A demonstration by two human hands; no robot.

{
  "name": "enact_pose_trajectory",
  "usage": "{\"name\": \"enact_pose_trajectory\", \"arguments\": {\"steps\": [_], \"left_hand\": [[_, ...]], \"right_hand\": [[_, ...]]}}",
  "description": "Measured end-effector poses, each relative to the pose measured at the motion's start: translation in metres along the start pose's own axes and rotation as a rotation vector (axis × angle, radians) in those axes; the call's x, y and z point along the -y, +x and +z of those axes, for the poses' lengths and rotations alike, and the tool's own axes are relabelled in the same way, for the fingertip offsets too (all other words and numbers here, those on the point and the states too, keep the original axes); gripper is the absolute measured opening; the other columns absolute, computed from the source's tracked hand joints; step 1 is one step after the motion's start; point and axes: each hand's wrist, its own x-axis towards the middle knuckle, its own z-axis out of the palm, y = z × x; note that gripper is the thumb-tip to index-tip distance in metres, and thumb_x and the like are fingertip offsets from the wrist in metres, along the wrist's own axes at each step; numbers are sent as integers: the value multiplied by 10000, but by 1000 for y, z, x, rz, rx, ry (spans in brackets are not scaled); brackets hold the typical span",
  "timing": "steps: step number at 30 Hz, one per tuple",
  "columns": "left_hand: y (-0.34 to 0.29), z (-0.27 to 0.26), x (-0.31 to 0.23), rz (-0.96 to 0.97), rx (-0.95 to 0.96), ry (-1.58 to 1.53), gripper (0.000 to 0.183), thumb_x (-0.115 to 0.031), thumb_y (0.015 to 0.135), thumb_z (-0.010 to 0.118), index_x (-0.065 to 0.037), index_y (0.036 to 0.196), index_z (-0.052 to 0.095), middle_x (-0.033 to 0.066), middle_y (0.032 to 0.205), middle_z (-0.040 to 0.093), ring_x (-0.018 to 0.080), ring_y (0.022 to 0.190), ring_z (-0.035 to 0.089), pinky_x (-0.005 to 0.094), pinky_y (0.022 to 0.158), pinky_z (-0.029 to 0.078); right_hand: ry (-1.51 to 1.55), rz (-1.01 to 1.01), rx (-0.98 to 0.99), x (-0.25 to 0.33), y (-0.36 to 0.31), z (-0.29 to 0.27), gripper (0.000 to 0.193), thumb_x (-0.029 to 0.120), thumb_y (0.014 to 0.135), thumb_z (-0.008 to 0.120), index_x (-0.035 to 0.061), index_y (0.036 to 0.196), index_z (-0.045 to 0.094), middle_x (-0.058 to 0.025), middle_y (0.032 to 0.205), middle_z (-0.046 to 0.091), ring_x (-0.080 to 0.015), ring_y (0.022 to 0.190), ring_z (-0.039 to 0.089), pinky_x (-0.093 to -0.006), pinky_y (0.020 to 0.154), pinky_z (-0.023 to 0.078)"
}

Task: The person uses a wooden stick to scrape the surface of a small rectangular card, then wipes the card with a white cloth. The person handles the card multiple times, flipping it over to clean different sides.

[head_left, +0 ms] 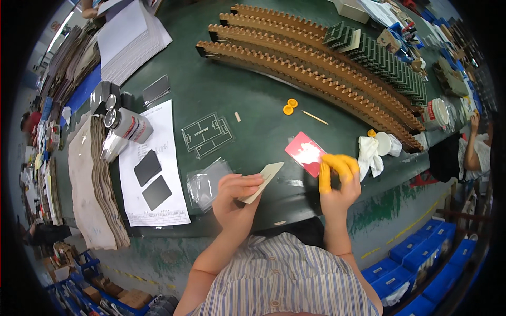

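My left hand [235, 196] is closed on a thin cream-coloured card [267, 180], held tilted above the near edge of the table. Yellow rubber finger cots cover several fingertips of my right hand [341, 181]. Those fingers close at the right edge of a shiny pinkish-red card [305, 152]; whether it is lifted off the table cannot be told. Left of my hands are clear plastic sheets [210, 181] and dark green panels with white outlines [203, 136]. Two dark rectangular plates [157, 193] lie on a printed sheet of paper [176, 203].
Long brown notched racks [295, 68] stand across the far right, some slots filled with green boards [390, 68]. Spare yellow finger cots [288, 109], a wooden stick [315, 117] and white gloves [369, 155] lie nearer. Metal-topped bottles [129, 124] and stacked paper [132, 39] stand left.
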Motion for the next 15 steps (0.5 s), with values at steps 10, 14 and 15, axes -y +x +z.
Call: {"name": "enact_pose_trajectory", "arguments": {"steps": [10,14,15], "left_hand": [[0,-3,0,-8,25,-5,240,90,721,708,-73,822,563,94,907,687,221,908,655,353,878,388],[0,-2,0,-4,37,2,239,83,716,714,-71,824,567,96,909,686,226,911,657,358,874,390],[0,-2,-1,0,39,6,238,82,717,713,-71,824,567,96,909,687,227,912,657,358,873,391]], "right_hand": [[350,-262,199,35,-27,8,310,74,581,768,123,872,675,-11,871,579,-212,695,523,-320,612,419],[355,-266,206,35,-31,11,306,80,585,770,121,872,669,-14,869,580,-216,703,527,-325,617,422],[348,-271,211,35,-31,11,304,83,588,770,120,871,668,-16,869,580,-217,702,527,-326,616,422]]}}
